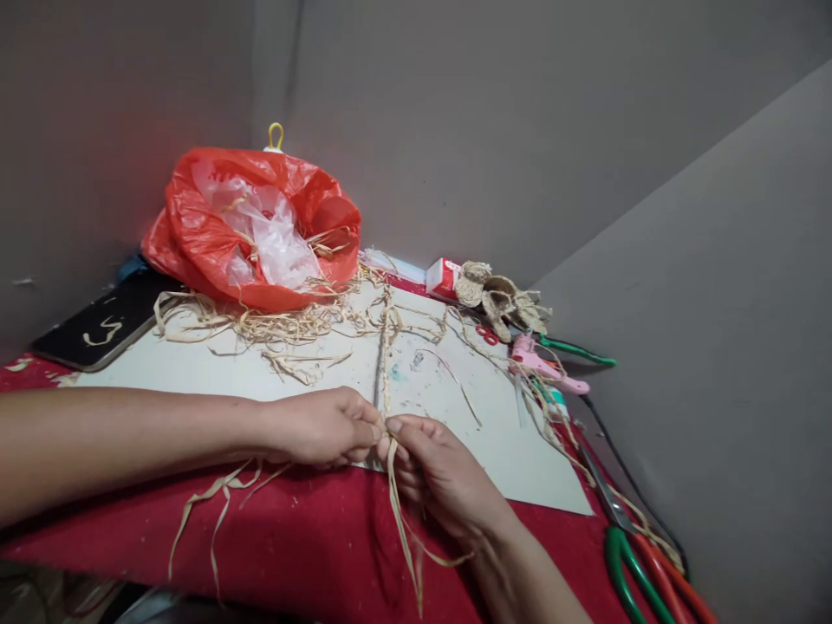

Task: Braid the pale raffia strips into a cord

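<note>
Tan braid (387,368), left fingers (364,432) and right fingers (412,437) pinching its near end — exact hold partly hidden

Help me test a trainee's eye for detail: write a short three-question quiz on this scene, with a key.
1. Multiple choice: What colour is the large open plastic bag?
A) Green
B) Red
C) Black

2. True or false: The scissors lie to the right of the right hand.

3. Fill in the blank: Loose strips hang at the ____ end of the braid, as seen by the person, where the fingers of the right hand and the left hand meet.

Key: 1. B; 2. True; 3. near
</note>
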A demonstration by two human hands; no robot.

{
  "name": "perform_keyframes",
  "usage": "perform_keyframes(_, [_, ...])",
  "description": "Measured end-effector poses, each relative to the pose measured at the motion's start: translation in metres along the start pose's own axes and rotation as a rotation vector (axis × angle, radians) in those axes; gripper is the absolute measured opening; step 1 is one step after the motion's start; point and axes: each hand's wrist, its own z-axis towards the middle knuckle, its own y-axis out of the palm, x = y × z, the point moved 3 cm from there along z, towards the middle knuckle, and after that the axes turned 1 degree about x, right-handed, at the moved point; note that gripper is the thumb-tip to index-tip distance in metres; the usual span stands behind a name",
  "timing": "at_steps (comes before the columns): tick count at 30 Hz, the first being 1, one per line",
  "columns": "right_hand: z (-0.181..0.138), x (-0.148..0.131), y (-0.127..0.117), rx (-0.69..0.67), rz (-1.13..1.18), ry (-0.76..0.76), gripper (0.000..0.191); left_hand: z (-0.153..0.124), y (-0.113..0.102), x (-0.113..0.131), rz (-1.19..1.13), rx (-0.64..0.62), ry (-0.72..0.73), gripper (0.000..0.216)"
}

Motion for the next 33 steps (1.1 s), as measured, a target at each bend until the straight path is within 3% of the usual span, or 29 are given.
perform_keyframes(9, [0.0,-0.001,-0.006,0.031,0.103,-0.025,0.046,-0.003,-0.025,0.017,0.258,-0.026,-0.063,0.026])
perform_keyframes(12, [-0.002,-0.001,-0.008,0.048,0.142,-0.028,0.045,-0.008,-0.041,0.035,0.536,0.048,-0.049,0.024])
perform_keyframes(17, [-0.005,-0.001,-0.013,0.112,0.207,0.005,0.044,-0.025,-0.064,0.071,1.182,0.344,-0.015,0.016])
perform_keyframes(22, [-0.006,0.0,-0.017,0.114,0.253,0.007,0.041,-0.037,-0.051,0.073,1.458,0.285,-0.146,0.023])
perform_keyframes(26, [-0.007,0.0,-0.02,0.085,0.272,-0.006,0.038,-0.045,-0.038,0.049,1.464,0.278,-0.316,0.026])
perform_keyframes(29, [-0.008,-0.001,-0.019,0.059,0.279,-0.012,0.039,-0.049,-0.038,0.032,1.31,0.303,-0.261,0.014])
perform_keyframes(33, [-0.006,-0.001,-0.017,0.05,0.283,-0.014,0.04,-0.051,-0.047,0.026,1.159,0.359,-0.169,0.014])
